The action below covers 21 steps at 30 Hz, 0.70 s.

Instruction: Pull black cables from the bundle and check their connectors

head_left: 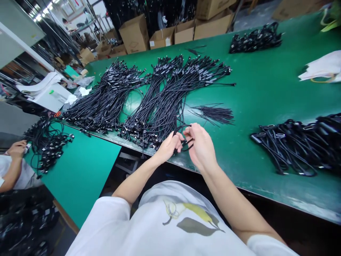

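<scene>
A black cable (pixel 183 126) is bent into a loop between my two hands, just above the near edge of the green table. My left hand (pixel 169 146) is closed on the cable's left side, its fingers curled. From the right, my right hand (pixel 201 144) pinches the same cable with thumb and fingertips. The cable's ends are partly hidden by my fingers. Right behind my hands lies a spread of straight black cables (pixel 165 96) with small connectors at both ends. A small bunch of thin black strips (pixel 217 113) lies beyond my right hand.
Another heap of cables (pixel 98 96) lies to the left. Bundled, folded cables (pixel 293 142) are at the right, more (pixel 255 38) at the back. White cloth or paper (pixel 323 67) lies far right. At a lower green table (pixel 80 170), a co-worker's hand (pixel 17 148) touches cables. Cardboard boxes (pixel 134 33) stand behind.
</scene>
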Each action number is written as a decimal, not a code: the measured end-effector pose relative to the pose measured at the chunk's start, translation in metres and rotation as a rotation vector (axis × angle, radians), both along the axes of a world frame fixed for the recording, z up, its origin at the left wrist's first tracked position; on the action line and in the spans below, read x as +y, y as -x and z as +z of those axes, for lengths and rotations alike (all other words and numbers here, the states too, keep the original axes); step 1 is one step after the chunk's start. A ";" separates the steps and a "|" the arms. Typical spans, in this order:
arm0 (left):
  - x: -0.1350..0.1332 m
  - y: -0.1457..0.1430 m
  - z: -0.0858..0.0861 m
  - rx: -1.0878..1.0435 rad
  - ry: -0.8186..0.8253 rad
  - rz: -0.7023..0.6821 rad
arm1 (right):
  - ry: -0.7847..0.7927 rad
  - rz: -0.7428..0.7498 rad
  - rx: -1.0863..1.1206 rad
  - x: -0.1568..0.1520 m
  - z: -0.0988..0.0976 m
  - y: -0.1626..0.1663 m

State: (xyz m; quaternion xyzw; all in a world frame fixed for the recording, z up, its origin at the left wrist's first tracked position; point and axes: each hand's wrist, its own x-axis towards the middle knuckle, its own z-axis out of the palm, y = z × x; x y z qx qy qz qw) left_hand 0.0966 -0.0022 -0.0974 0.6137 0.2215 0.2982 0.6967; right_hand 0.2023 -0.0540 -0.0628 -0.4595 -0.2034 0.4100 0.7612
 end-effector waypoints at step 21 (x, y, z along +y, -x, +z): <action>-0.023 0.009 0.025 -0.013 0.424 -0.532 | -0.168 0.094 -0.232 -0.015 0.031 -0.007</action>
